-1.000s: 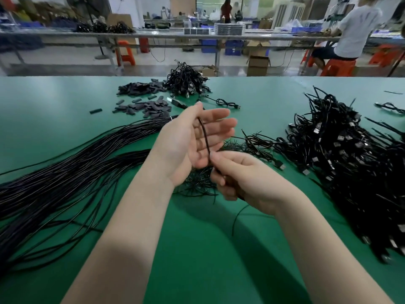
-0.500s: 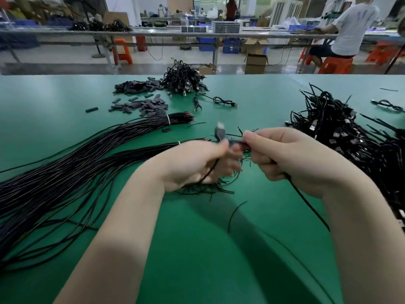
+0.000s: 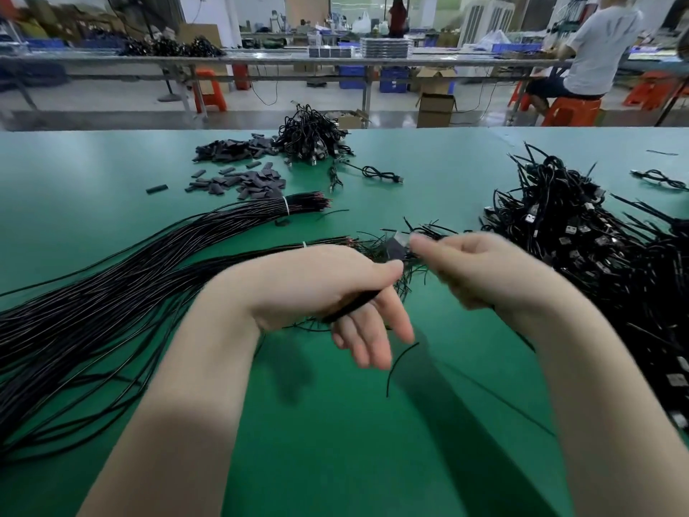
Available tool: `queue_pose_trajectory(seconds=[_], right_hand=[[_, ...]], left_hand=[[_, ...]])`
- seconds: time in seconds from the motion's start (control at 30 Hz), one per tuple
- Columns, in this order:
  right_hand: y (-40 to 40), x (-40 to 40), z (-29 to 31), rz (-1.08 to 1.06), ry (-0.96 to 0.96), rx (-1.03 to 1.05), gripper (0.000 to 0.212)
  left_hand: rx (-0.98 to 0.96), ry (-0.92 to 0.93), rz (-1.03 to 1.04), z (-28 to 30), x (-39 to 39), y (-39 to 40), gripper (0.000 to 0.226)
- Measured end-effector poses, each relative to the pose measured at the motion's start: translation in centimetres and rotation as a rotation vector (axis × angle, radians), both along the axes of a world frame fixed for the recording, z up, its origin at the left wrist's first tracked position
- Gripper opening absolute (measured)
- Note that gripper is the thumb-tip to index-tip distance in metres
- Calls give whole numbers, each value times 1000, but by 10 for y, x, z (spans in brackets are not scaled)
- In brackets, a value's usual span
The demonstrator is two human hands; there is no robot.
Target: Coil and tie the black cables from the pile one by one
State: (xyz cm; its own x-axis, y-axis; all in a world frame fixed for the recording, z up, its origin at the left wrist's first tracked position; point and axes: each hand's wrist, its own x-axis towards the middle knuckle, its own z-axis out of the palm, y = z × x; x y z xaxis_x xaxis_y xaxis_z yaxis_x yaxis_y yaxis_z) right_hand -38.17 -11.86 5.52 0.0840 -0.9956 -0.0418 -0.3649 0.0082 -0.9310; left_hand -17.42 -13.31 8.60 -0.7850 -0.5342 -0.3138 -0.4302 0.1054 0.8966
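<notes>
step: we read this as mid-coil on one black cable [image 3: 350, 305], wraps going on, tie not yet made.
left hand [image 3: 335, 285]: thumb and forefinger pinched on the cable bundle; other fingers hang straight, pointing down toward the near edge of the bench [image 3: 112, 173].
right hand [image 3: 481, 270]: blurred; fingers curled, seems to pinch the cable near its plug [image 3: 397, 245]. Grip detail we cannot tell.
cable location: held above mid-bench between both hands; a loose tail [image 3: 400, 363] droops below the left fingers toward the near edge.
key relation: the gathered wraps' long axis slants from lower left up toward the right hand; the plug end sits just beside the right fingertips, so the free end lies right of the left hand. Right hand is nearer the free end, left hand is the anchor.
next move (our guess): right hand feeds more cable round the left-hand bundle along that slant.
supply: straight cables [image 3: 112, 292] fan over the left side of the bench.
done pile: coiled cables [image 3: 596, 236] heaped at the right edge; smaller heap [image 3: 309, 134] at the far edge.
risk: loose tail may snag the short ties [image 3: 421, 233] lying under the hands.
</notes>
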Motion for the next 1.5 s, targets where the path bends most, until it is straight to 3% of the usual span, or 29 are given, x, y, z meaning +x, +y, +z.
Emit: queue_pose_trajectory(seconds=[0.03,0.07,0.17,0.27,0.37,0.43,0.5,0.57,0.6,0.7,0.77,0.83,0.97,1.03,1.13,1.17,1.3,1.5], right_hand=[[2,2,9,11,-104,-37,47],[6,5,17,70,-199,-66,39],[16,19,26,379,-375,-80,30],[13,29,8,581,-311,102,31],[3,27,-13,386,18,177,42],[-1,19,-15,125,185,93,52],[-3,12,-9,-56,79,-7,53],[-2,9,3,-89,-80,-96,45],[0,13,10,-29,-148,-126,38],[13,30,19,310,-323,-111,26],[15,39,14,434,-310,-54,25],[12,43,7,403,-228,-9,31],[4,42,-1,163,-114,-91,41],[4,38,-1,147,-86,-121,41],[4,36,0,175,-115,-139,19],[4,36,1,181,-145,-157,11],[9,40,4,356,-390,-88,25],[2,39,3,342,-645,124,28]], left_hand=[[-24,-53,88,-3,-6,-1,55],[-12,17,216,-6,-10,-3,50],[211,642,522,-3,-11,-11,46],[337,995,422,9,-3,-9,49],[267,873,232,17,11,2,42],[173,558,26,17,19,5,41],[15,126,-19,8,14,3,46],[-56,-15,187,0,-1,-1,48],[-48,70,345,-3,-8,-3,46],[114,576,669,-1,-15,-10,42],[274,869,626,5,-9,-11,45],[372,1009,527,12,-5,-6,45],[291,941,560,17,-6,2,37],[236,906,577,15,-11,3,34],[219,937,577,11,-15,2,34],[222,949,565,10,-14,1,34],[206,911,543,4,-12,-3,34],[107,777,493,0,-16,-4,32]])
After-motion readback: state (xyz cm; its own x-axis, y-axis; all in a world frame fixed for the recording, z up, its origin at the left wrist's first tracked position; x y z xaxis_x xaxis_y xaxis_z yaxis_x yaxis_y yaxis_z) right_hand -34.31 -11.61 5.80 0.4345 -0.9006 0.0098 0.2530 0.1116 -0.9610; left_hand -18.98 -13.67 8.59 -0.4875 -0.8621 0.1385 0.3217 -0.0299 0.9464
